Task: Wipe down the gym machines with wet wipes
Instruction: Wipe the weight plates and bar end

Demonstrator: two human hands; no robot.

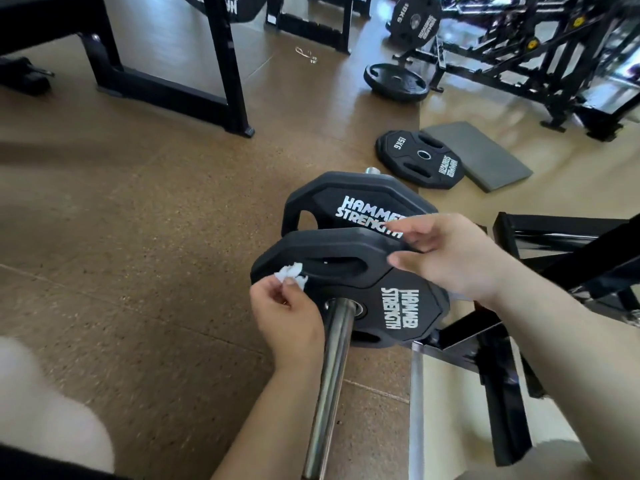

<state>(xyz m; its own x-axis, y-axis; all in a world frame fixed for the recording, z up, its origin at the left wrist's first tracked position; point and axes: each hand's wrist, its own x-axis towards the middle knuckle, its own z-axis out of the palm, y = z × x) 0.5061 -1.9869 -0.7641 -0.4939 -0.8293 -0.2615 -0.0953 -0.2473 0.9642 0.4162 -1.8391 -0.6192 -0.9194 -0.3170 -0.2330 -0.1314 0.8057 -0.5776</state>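
While pinching a crumpled wipe [291,273] in the left hand [287,317], holding it at the left rim of the near plate [346,271]. Hovering with the right hand [446,254] at the upper right rim of this plate, fingers loose, gripping nothing; cannot tell if touching. Threaded on a bar [332,358], with a second plate [346,195] just behind. Beyond it, flat on the floor [138,202]: a third plate [419,159], beside a mat [485,157].
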